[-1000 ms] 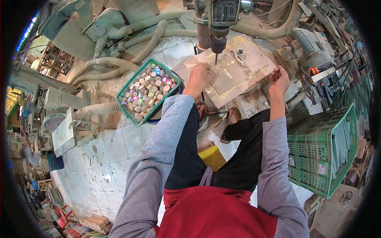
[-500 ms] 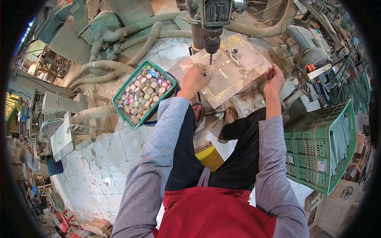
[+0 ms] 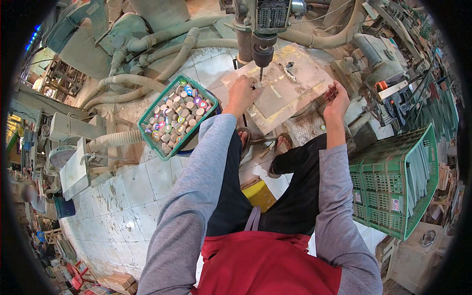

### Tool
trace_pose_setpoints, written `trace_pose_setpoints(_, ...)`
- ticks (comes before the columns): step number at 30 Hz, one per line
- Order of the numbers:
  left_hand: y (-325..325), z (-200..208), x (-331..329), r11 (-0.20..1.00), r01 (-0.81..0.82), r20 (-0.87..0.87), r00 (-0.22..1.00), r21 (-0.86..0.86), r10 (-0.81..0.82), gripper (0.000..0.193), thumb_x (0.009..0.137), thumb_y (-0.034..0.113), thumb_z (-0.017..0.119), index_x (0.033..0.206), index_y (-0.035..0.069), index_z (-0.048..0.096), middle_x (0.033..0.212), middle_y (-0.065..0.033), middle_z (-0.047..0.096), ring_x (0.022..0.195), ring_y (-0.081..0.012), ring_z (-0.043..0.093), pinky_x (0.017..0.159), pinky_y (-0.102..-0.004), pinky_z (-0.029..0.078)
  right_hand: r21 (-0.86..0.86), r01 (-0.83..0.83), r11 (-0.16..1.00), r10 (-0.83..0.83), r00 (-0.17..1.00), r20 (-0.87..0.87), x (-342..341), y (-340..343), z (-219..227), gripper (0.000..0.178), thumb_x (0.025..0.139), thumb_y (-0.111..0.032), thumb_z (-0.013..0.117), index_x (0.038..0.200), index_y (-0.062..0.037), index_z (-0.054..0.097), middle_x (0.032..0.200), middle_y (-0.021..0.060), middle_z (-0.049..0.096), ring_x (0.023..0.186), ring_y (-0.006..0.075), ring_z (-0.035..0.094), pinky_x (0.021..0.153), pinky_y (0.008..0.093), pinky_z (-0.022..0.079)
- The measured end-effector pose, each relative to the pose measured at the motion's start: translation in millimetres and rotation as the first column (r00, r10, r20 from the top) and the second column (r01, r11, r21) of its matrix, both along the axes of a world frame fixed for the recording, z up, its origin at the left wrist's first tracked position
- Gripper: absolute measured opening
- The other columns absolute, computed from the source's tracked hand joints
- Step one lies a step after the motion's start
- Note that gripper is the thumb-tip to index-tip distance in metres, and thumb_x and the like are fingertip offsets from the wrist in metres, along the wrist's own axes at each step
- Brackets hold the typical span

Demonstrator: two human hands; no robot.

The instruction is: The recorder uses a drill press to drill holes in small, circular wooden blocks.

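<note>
My left hand (image 3: 241, 94) pinches a small round wooden disc (image 3: 258, 85) close under the drill bit (image 3: 260, 75). I cannot tell whether the bit touches it. The bit hangs from the dark chuck (image 3: 262, 55) of a drill press (image 3: 269, 17), above a worn wooden board (image 3: 290, 98) with yellowish streaks. By the board's right edge, my right hand (image 3: 336, 104) is raised with its fingers curled in; anything inside them is hidden. To the left of my left hand, a green plastic basket (image 3: 148, 125) holds many round wooden discs, some with coloured printed faces.
A green crate (image 3: 381, 196) with grey strips stands at the right. Dusty flexible hoses (image 3: 182, 56) run across the floor behind the basket. A disc sander (image 3: 63, 156) stands at far left. A yellow object (image 3: 259, 194) lies between my legs on the tiled floor (image 3: 132, 189).
My left hand has shifted slightly, bringing the disc up closer to the drill bit. My right hand has moved a little to the left, its fingers still curled.
</note>
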State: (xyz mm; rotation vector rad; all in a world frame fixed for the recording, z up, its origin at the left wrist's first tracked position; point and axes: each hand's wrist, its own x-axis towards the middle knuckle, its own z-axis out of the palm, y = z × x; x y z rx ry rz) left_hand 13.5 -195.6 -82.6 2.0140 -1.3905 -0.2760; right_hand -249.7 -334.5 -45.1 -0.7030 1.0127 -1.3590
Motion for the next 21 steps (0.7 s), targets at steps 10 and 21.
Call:
trace_pose_setpoints(10,-4,-3,-12,0.992,-0.115,0.008,0.993,-0.058,0.115,0.036,0.076,0.031,0.075,0.101,0.006,0.069,0.099,-0.0119,0.064,0.093,-0.0328,0.064,0.079,-0.043,0.05,-0.4,-0.203,0.894,0.225,0.974,0.009,37,-6,119,0.024,0.095,-0.021,0.056,0.102,0.0008,0.062,0.084,0.0076,0.063,0.075,0.0184,0.061,0.065,0.0311,0.049)
trace_pose_setpoints(21,-4,-6,-9,0.988,-0.094,-0.021,0.996,-0.124,0.092,0.029,0.076,0.027,0.074,0.091,0.004,0.064,0.096,-0.0126,0.061,0.09,-0.0355,0.062,0.076,-0.0447,0.049,-0.626,-0.369,0.687,0.415,0.906,-0.078,114,-104,320,0.036,0.1,-0.03,0.044,0.119,-0.0025,0.057,0.109,0.013,0.066,0.091,0.0266,0.066,0.077,0.0333,0.054)
